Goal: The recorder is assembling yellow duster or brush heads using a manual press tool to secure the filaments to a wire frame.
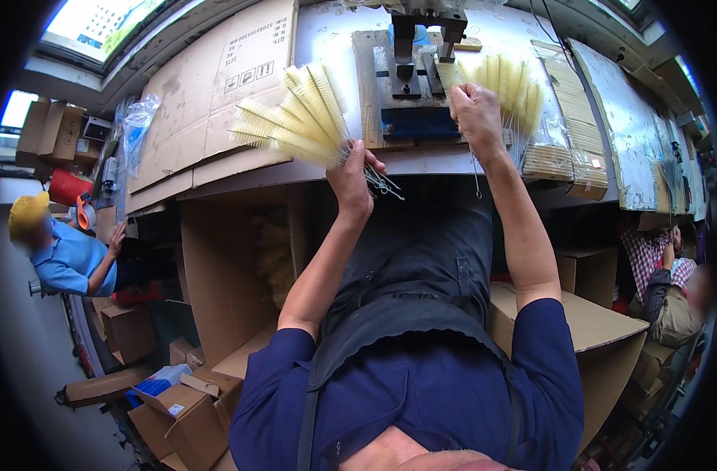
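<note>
My left hand is closed round the wire stems of several bottle brushes, whose pale yellow bristle heads fan out up and to the left. Looped wire ends poke out below the fingers. My right hand grips one bottle brush near the press; its bristles show above the fist and its looped wire hangs down beneath. Just left of that hand stands a black metal press on a blue base. More yellow brushes lie in a bunch right of my right hand, their wires pointing toward me.
Flattened cardboard covers the bench at left, and a cardboard strip lies at right. An open carton with brushes inside stands below the bench; another carton is at my right. One person sits at left, another at right.
</note>
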Demonstrator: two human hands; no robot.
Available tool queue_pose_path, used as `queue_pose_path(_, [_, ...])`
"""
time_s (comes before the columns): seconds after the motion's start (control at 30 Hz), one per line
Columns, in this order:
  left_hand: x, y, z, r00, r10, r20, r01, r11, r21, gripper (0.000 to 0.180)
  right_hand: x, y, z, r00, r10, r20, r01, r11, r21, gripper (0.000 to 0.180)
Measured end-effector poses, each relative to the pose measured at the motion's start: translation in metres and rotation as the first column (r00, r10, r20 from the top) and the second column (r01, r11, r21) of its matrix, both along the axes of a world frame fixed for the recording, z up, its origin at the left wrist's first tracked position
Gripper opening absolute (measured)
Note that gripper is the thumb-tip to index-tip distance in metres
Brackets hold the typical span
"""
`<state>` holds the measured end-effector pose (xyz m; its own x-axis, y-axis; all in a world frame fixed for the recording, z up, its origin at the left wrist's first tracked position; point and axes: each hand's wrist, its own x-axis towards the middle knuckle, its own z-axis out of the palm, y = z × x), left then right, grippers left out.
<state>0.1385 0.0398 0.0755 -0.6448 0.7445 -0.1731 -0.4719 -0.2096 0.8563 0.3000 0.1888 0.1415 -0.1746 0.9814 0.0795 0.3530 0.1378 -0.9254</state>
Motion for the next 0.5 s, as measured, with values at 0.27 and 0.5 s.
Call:
queue_pose_path(0.27, [-0.002, 0.006, 0.002, 1.0, -0.008, 0.003, 0.008, 1.0, -0.001, 0.009, 0.004, -0.004, 0.005, 0.94, -0.015, -0.34, -0.076, 0.965, -0.252, 0.025])
queue_pose_path(0.5, [-0.005, 0.003, 0.003, 0.994, 0.038, -0.101, -0.043, 0.998, -0.052, 0.012, 0.056, 0.044, -0.02, 0.999, -0.045, 0.021, 0.046, 0.996, -0.072, 0.028])
